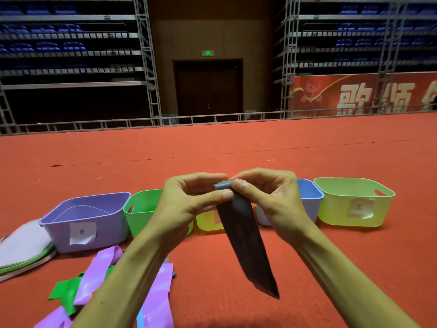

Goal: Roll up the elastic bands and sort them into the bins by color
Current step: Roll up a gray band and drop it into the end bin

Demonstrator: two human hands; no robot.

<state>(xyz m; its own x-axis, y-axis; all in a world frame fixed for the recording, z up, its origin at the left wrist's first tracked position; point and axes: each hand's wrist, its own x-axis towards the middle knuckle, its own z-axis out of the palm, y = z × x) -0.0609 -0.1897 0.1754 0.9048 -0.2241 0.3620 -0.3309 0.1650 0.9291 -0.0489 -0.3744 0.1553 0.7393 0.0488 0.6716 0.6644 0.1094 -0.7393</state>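
Here, both hands' fingers (224, 194) pinch the grey band's (246, 237) rolled top, its tail hanging.

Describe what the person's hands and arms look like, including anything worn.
Both the left hand and right hand are bare: no gloves, rings or wristbands show. The left forearm and right forearm are bare too, with no sleeve, watch or marking visible down to the frame's edge.

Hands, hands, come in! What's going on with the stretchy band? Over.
Left hand and right hand both pinching top of grey band, small roll there. Rest hangs loose, unrolled. Nothing blocks the bins behind.
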